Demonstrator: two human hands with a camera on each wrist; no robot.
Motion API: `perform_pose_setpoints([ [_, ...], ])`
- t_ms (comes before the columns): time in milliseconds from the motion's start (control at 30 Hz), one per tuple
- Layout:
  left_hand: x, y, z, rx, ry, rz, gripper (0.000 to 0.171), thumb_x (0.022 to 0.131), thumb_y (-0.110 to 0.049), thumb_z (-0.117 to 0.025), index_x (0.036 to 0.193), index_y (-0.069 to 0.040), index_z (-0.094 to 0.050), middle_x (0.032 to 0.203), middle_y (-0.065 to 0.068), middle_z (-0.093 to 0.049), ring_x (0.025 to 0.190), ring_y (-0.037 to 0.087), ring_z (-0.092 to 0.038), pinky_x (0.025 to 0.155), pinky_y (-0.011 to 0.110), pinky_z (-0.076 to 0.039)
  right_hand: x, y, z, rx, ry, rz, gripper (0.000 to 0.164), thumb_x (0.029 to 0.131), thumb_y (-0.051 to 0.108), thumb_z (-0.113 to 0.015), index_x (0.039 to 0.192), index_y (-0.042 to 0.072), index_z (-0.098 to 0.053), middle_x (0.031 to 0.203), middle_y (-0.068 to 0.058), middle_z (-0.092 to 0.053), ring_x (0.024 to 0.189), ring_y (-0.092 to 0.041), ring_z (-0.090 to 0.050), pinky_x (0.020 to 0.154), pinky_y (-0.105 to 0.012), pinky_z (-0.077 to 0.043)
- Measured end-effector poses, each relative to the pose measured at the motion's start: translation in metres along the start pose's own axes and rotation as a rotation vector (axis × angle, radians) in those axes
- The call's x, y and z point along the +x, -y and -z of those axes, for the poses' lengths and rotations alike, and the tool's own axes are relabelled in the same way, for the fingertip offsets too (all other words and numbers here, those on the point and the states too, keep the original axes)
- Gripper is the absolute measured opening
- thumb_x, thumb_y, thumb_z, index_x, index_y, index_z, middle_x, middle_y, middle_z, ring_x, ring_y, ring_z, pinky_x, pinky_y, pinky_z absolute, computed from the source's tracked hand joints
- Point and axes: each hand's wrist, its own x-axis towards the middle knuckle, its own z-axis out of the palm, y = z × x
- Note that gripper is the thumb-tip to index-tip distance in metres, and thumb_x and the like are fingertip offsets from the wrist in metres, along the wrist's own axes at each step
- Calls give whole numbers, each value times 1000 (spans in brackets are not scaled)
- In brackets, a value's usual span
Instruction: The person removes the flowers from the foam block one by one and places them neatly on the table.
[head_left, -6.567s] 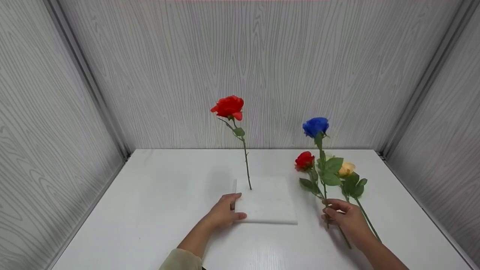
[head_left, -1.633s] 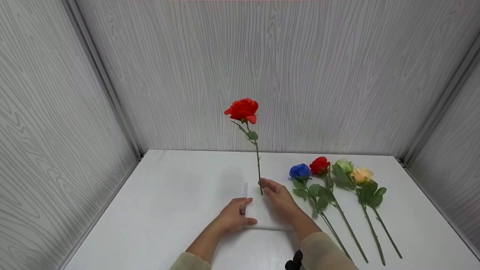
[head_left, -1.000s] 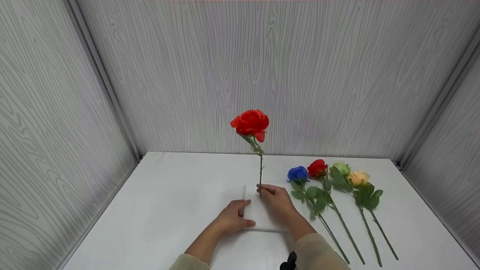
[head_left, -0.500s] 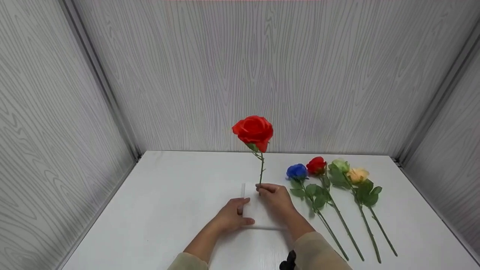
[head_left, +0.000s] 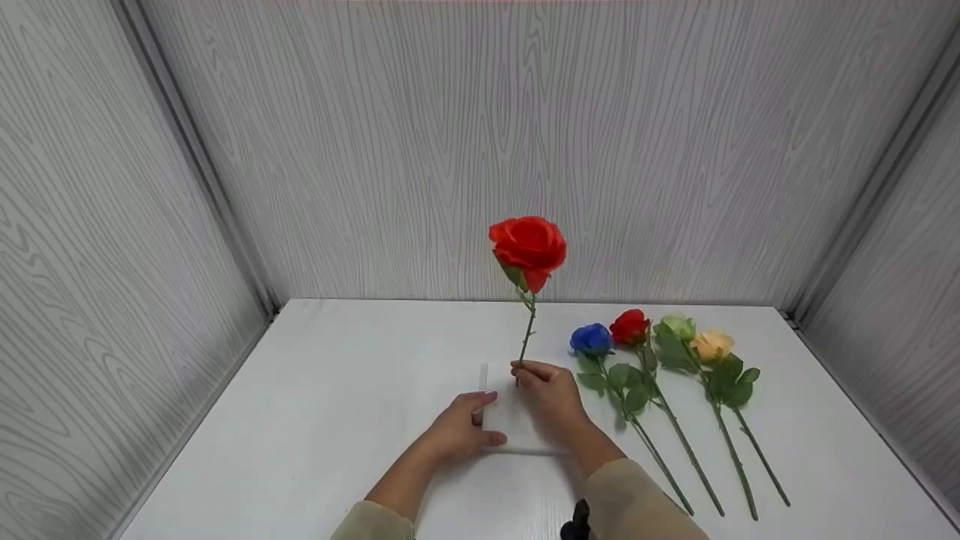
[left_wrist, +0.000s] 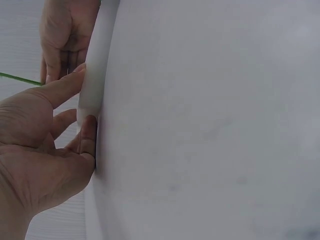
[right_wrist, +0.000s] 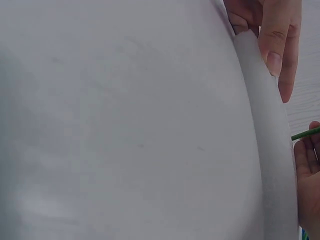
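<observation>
A large red artificial rose (head_left: pixel 528 249) stands above a white foam slab (head_left: pixel 516 429), its bloom leaning slightly to the right. My right hand (head_left: pixel 556 396) pinches the lower stem between thumb and fingers, close over the slab; the stem's end is at the slab's top. My left hand (head_left: pixel 459 429) grips the slab's left side, thumb at the near corner and fingers farther along. In the left wrist view the left hand (left_wrist: pixel 47 145) holds the slab's edge (left_wrist: pixel 95 80). A piece of green stem (right_wrist: pixel 305 133) shows at the right hand (right_wrist: pixel 311 175) in the right wrist view.
Right of the slab lie several more artificial roses: a blue rose (head_left: pixel 591 339), a smaller red rose (head_left: pixel 630 328), a pale green rose (head_left: pixel 679 327) and a peach rose (head_left: pixel 712 345). They rest on the white table (head_left: pixel 337 375), walled by grey wood-grain panels (head_left: pixel 420 150).
The blue rose, earlier in my right hand, now lies on the table. The right hand has taken hold of the large rose's stem, and its bloom has turned and tilted rightward.
</observation>
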Motion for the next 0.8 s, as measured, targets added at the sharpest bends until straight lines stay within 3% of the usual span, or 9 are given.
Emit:
perform_pose_setpoints([
  [267, -4, -2, 0, 23, -11, -17, 79, 90, -23, -91, 159, -7, -55, 168, 22, -44, 144, 40, -55, 125, 59, -41, -1, 0, 4, 263, -4, -56, 32, 106, 2, -65, 136, -9, -70, 127, -23, -78, 107, -14, -76, 96, -28, -63],
  [500, -5, -2, 0, 16, -11, -20, 79, 90, -23, -91, 159, -8, -55, 168, 21, -44, 144, 38, -55, 125, 59, -41, -3, 1, 6, 322, -23, -64, 33, 106, 3, -67, 136, -10, -68, 105, -16, -80, 91, -15, -75, 85, -31, -65],
  [800, -1, 1, 1, 16, -10, -24, 79, 90, -23, -91, 159, -6, -54, 168, 24, -43, 144, 39, -55, 125, 59, -40, -4, -1, 6, 396, -18, -53, 35, 105, 5, -69, 136, -11, -68, 96, -10, -77, 87, -15, -73, 82, -32, -66],
])
